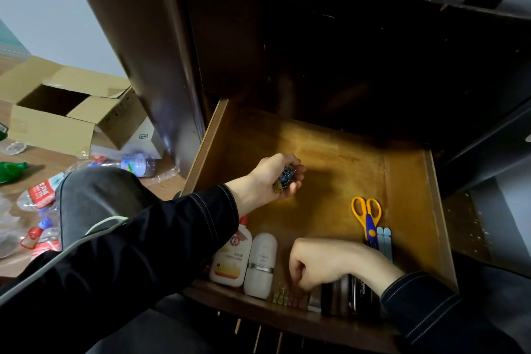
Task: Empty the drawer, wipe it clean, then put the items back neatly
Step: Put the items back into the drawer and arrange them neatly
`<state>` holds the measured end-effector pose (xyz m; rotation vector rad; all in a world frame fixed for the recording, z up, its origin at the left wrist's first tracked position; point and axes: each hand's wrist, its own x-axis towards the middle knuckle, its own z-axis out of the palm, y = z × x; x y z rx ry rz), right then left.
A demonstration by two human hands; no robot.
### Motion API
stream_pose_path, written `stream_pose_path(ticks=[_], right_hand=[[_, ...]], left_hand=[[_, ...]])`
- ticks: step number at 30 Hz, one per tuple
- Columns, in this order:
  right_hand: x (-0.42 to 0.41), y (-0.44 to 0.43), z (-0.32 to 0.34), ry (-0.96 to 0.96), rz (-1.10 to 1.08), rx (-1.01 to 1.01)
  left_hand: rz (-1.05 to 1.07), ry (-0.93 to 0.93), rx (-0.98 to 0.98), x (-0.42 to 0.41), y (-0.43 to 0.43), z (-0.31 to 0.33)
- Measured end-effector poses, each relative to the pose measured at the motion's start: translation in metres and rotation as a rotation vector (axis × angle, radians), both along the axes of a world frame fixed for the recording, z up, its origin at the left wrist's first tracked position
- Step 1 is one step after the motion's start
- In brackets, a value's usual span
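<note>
— While the left hand hangs over the open drawer, what do its fingers hold?

— They curl round a handful of binder clips, blue and gold, cupped against the palm above the bare wooden bottom.

— And the right hand?

— It is low at the drawer's front edge, fingers bent downward onto a row of clips lined up against the front wall. Whether they pinch one I cannot tell; the fingertips are hidden.

— What lies near those fingers?

— Just to their left, a white capsule-shaped container lies touching a white glue bottle with a red cap. The left sleeve partly covers the bottle's top. Under the right wrist sits a black case. Beyond the wrist, toward the right wall, lie yellow-handled scissors with two pale blue sticks beside their blades.

— Anything outside the drawer?

— Well to the left of the left-hand fingers, an open cardboard box stands on the floor. Crushed plastic bottles are scattered in front of it.
</note>
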<state>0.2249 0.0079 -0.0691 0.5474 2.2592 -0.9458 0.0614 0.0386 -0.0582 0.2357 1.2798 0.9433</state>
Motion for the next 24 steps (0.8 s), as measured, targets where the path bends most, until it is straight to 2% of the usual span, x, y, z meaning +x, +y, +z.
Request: stream_pose_path(ticks=[19,21,24], right_hand=[[0.001,0.0,-0.005,-0.022,-0.003,-0.031],[0.004,0.006,-0.002,0.014,-0.076,-0.072],[0.013,0.027,0.006,0.136,-0.38,-0.057]], left_hand=[[-0.013,-0.003,-0.005,0.0,-0.001,0.003],[-0.014,-0.008,-0.012,0.0,0.0,0.004],[-0.027,-0.042,-0.021,-0.001,0.001,0.006]])
